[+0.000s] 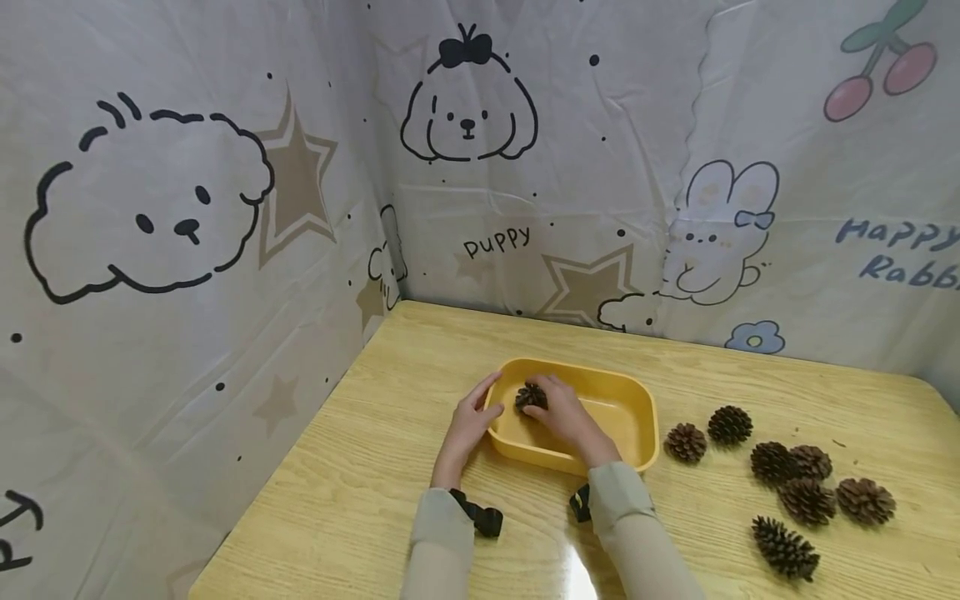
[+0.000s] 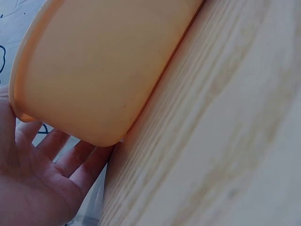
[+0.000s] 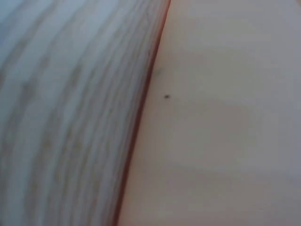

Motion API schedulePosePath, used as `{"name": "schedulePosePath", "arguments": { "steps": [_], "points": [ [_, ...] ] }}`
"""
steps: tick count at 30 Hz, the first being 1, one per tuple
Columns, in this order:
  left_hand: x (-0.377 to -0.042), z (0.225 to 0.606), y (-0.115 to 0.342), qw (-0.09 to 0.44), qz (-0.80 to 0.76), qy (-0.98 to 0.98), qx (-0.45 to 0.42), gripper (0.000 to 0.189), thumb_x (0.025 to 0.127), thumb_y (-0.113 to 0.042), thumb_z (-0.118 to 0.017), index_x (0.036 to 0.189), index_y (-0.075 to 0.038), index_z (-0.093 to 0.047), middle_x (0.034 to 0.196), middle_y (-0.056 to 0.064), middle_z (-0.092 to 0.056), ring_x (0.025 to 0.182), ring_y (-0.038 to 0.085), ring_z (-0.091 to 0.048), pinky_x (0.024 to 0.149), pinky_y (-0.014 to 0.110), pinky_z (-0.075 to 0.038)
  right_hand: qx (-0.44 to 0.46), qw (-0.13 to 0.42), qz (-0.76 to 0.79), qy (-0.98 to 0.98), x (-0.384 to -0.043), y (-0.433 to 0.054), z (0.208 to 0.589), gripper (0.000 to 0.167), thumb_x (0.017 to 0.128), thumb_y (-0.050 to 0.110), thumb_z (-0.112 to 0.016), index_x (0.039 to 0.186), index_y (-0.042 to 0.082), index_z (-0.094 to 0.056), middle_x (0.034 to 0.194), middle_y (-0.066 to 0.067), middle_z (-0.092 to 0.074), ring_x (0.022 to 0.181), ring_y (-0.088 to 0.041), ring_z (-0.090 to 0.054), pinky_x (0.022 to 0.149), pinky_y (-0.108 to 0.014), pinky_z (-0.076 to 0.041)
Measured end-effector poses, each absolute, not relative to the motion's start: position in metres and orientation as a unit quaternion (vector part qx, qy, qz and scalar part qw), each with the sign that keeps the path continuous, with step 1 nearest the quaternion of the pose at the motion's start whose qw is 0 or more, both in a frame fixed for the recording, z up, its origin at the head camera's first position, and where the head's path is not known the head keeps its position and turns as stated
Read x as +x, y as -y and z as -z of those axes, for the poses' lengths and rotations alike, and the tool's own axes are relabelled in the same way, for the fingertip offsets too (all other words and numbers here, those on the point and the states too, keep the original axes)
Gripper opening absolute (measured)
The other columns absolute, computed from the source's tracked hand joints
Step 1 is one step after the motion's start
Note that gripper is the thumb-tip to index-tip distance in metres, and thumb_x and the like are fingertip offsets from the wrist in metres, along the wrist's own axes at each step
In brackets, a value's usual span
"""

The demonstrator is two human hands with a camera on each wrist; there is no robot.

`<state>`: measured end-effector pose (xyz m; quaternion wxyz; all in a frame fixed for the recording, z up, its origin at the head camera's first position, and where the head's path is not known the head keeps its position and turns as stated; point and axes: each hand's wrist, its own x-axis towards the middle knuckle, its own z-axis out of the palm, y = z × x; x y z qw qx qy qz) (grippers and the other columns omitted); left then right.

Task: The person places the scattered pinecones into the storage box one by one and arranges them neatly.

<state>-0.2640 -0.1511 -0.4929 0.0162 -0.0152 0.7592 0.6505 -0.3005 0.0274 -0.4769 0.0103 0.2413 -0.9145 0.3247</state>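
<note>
A yellow plastic tray (image 1: 622,433) with rounded corners sits on the wooden table. My left hand (image 1: 465,423) grips its left end, thumb over the rim and fingers along the outside wall. In the left wrist view the same hand (image 2: 44,174) cups the end of the tray (image 2: 99,70), fingers reaching beneath its rim. Inside the tray, toward the left, my right hand (image 1: 564,412) holds a dark pine cone (image 1: 529,395) between thumb and fingers. The right wrist view shows just the tray's outer wall (image 3: 221,122) and the tabletop; the right hand is outside it.
Several brown pine cones lie right of the tray, the nearest pine cone (image 1: 686,443) close to its right end. A longer pine cone (image 1: 785,547) lies nearer the front. Printed cloth (image 1: 480,192) hangs behind and left of the table (image 1: 337,492).
</note>
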Motion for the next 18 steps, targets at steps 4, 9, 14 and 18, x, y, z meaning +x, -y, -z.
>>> {"name": "schedulePosePath", "arguments": {
  "steps": [4, 9, 14, 18],
  "points": [
    [-0.265, 0.494, 0.150, 0.016, -0.654, -0.757, -0.017, 0.054, 0.094, -0.008, -0.055, 0.147, -0.018, -0.047, 0.158, 0.012, -0.035, 0.147, 0.033, -0.031, 0.114, 0.049, -0.038, 0.234, 0.000, -0.328, 0.915, -0.300, -0.028, 0.476, 0.048, 0.089, 0.013, -0.070, 0.132, -0.002, -0.055, 0.130, -0.024, -0.058, 0.120, -0.040, -0.057, 0.101, -0.052, -0.048],
    [-0.269, 0.502, 0.149, 0.013, -0.657, -0.754, -0.025, 0.054, 0.094, -0.010, -0.056, 0.146, -0.022, -0.048, 0.158, 0.010, -0.037, 0.146, 0.032, -0.034, 0.112, 0.047, -0.041, 0.226, -0.004, -0.339, 0.913, -0.299, -0.030, 0.477, 0.052, 0.089, 0.013, -0.069, 0.136, -0.002, -0.052, 0.135, -0.024, -0.056, 0.124, -0.040, -0.055, 0.104, -0.052, -0.046],
    [-0.269, 0.503, 0.149, 0.009, -0.658, -0.752, -0.022, 0.054, 0.094, -0.009, -0.055, 0.147, -0.020, -0.048, 0.158, 0.011, -0.037, 0.147, 0.032, -0.033, 0.114, 0.047, -0.038, 0.220, -0.006, -0.345, 0.913, -0.298, -0.031, 0.476, 0.054, 0.090, 0.014, -0.069, 0.138, -0.001, -0.050, 0.136, -0.023, -0.055, 0.126, -0.039, -0.054, 0.104, -0.052, -0.046],
    [-0.269, 0.502, 0.150, 0.008, -0.661, -0.750, -0.025, 0.054, 0.094, -0.009, -0.055, 0.146, -0.020, -0.048, 0.157, 0.011, -0.037, 0.146, 0.032, -0.035, 0.113, 0.047, -0.040, 0.213, -0.006, -0.350, 0.912, -0.298, -0.031, 0.474, 0.054, 0.090, 0.016, -0.069, 0.138, 0.000, -0.051, 0.136, -0.022, -0.055, 0.126, -0.039, -0.053, 0.105, -0.052, -0.045]
  ]
}}
